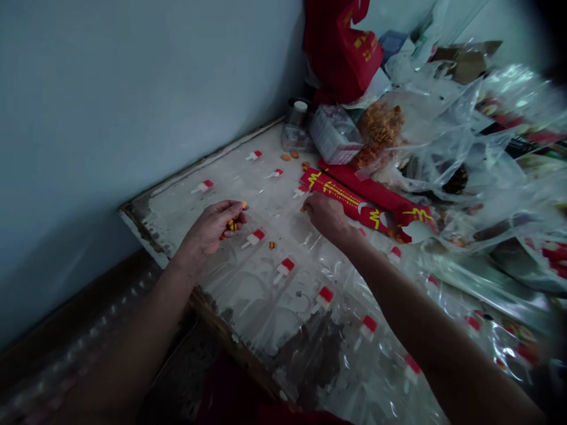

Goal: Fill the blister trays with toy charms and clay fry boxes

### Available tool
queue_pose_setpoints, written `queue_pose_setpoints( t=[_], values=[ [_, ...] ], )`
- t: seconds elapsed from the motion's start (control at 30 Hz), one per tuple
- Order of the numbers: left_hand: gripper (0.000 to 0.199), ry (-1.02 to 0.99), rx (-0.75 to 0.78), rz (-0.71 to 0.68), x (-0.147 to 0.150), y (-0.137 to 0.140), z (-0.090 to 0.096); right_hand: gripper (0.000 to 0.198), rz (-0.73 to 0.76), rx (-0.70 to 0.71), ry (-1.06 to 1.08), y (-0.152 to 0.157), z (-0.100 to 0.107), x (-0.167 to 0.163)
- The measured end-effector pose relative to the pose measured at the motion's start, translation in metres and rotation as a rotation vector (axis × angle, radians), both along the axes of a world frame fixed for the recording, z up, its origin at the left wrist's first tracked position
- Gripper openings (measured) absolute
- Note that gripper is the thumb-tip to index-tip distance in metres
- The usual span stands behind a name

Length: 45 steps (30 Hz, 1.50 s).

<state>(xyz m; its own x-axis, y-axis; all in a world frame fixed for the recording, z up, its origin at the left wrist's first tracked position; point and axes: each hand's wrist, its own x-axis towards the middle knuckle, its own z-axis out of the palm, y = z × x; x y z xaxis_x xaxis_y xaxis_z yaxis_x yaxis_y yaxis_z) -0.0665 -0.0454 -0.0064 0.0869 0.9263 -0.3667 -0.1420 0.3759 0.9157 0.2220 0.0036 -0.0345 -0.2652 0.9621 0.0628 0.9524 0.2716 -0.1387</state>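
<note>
My left hand point(219, 224) is closed around several miniature burgers, orange-brown with dark and yellow layers, with one orange piece at its thumb tip. My right hand point(326, 217) reaches over the table with its fingers pinched together. A small orange bit shows at its fingertips, mostly hidden. A single miniature burger point(271, 245) lies between the hands, nearer the left. Clear plastic bags point(305, 236) are spread in rows beneath both hands. Small red-and-white pieces, such as one point(254, 238) just right of my left hand, lie on the bags.
The worn white table point(159, 206) meets a pale wall on the left. Beyond my right hand lie red printed strips point(339, 198), a clear box point(335, 134) and a bag of orange pieces point(381, 124). Crumpled plastic point(447, 141) and a red bag point(339, 50) crowd the far right.
</note>
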Motion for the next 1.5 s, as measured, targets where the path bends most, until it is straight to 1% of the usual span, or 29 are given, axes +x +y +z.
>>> queue_pose_setpoints(
  t=[0.07,0.1,0.13,0.17,0.23,0.27,0.3,0.33,0.4,0.53,0.6,0.67,0.73,0.8,0.87,0.97,1.03,1.1,1.17,1.23,1.37,1.43,1.5],
  values=[
    [0.034,-0.004,0.006,0.018,-0.002,0.000,-0.001,0.028,0.133,0.054,-0.182,-0.011,0.005,-0.005],
    [0.033,-0.004,0.009,0.025,-0.002,0.001,-0.001,0.030,0.160,0.058,-0.232,-0.016,0.010,-0.006],
    [0.033,-0.004,0.012,0.027,-0.001,0.000,-0.001,0.030,0.147,0.060,-0.240,-0.020,0.015,-0.008],
    [0.034,-0.005,0.015,0.025,-0.001,0.000,-0.001,0.030,0.102,0.062,-0.206,-0.023,0.021,-0.010],
    [0.034,-0.008,0.026,0.010,-0.001,-0.002,0.000,0.026,0.023,0.032,-0.037,-0.033,0.031,-0.018],
    [0.034,-0.008,0.030,0.005,-0.002,-0.004,0.000,0.023,0.031,-0.017,0.064,-0.039,0.034,-0.023],
    [0.034,-0.008,0.031,0.004,-0.003,-0.005,0.000,0.021,0.073,-0.081,0.148,-0.047,0.036,-0.030],
    [0.034,-0.011,0.032,0.009,-0.004,-0.007,-0.001,0.019,0.126,-0.144,0.198,-0.055,0.036,-0.038],
    [0.034,-0.016,0.035,0.029,-0.009,-0.012,-0.002,0.019,0.179,-0.216,0.188,-0.072,0.033,-0.055],
    [0.037,-0.024,0.037,0.044,-0.017,-0.021,-0.004,0.019,0.094,-0.183,0.030,-0.093,0.021,-0.080],
    [0.039,-0.027,0.031,0.043,-0.020,-0.023,-0.005,0.019,0.071,-0.162,0.041,-0.095,0.019,-0.086],
    [0.039,-0.022,0.039,0.041,-0.022,-0.021,-0.005,0.017,0.037,-0.165,0.154,-0.093,0.020,-0.088],
    [0.040,-0.003,0.050,0.036,-0.024,-0.016,-0.004,0.014,-0.006,-0.219,0.299,-0.088,0.024,-0.088],
    [0.039,0.021,0.051,0.031,-0.024,-0.010,-0.004,0.012,-0.026,-0.293,0.367,-0.081,0.028,-0.087],
    [0.037,0.032,0.054,0.029,-0.024,-0.003,-0.003,0.014,0.001,-0.327,0.348,-0.077,0.031,-0.084],
    [0.035,0.019,0.065,0.041,-0.023,0.004,-0.005,0.022,0.040,-0.286,0.339,-0.080,0.029,-0.077],
    [0.034,0.006,0.058,0.043,-0.022,0.005,-0.007,0.022,0.001,-0.246,0.379,-0.087,0.025,-0.073],
    [0.034,-0.002,0.050,0.039,-0.022,0.005,-0.008,0.016,-0.031,-0.210,0.414,-0.095,0.020,-0.071],
    [0.034,-0.003,0.051,0.039,-0.021,0.003,-0.009,0.015,-0.008,-0.186,0.409,-0.101,0.015,-0.073],
    [0.033,-0.010,0.060,0.037,-0.019,0.002,-0.008,0.015,0.018,-0.182,0.356,-0.104,0.011,-0.078],
    [0.035,-0.032,0.073,0.020,-0.016,-0.001,-0.007,0.016,-0.018,-0.182,0.269,-0.106,0.006,-0.090],
    [0.036,-0.018,0.071,0.023,-0.016,-0.001,-0.008,0.015,-0.037,-0.177,0.327,-0.108,0.008,-0.092],
    [0.036,0.018,0.065,0.022,-0.017,0.000,-0.008,0.015,-0.050,-0.194,0.467,-0.107,0.015,-0.089]
  ],
)
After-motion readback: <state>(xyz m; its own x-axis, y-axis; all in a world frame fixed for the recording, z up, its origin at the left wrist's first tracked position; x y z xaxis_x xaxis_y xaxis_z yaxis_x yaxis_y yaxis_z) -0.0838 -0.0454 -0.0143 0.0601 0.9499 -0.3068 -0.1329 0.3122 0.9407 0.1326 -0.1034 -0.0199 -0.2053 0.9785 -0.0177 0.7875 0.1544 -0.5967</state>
